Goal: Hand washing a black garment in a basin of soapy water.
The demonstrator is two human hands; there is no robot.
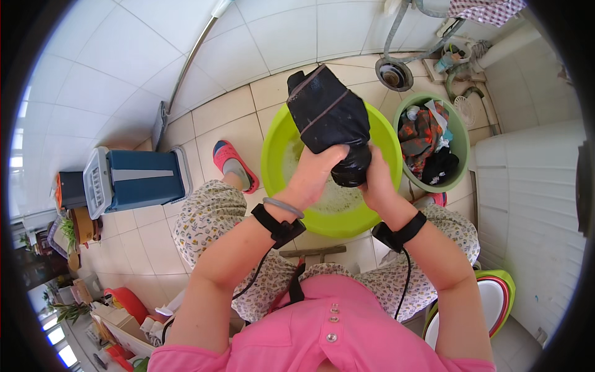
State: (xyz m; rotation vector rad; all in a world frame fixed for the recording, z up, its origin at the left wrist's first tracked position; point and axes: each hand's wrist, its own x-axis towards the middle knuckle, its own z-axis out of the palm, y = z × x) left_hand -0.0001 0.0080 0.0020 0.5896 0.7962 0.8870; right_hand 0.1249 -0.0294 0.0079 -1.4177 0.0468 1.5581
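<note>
A wet black cloth item [327,109] with thin reddish-brown stripes is bunched between both hands above a lime-green plastic basin [279,162]. My left hand [318,169] grips its gathered lower part from the left, thumb on top. On the right, my right hand [377,179] closes around the same gathered part. The upper part of the cloth spreads out past the hands, over the basin's far rim. Cloudy, sudsy water [339,197] shows in the basin below. Most fingertips are hidden behind the cloth.
Right of the basin, a pale green tub [460,179] holds crumpled clothes [425,135]. Behind it are a floor drain [394,76] and grey hoses [393,32]. A blue bucket [144,179] and a flat mop [160,125] stand left. Stacked basins [495,302] are at the lower right.
</note>
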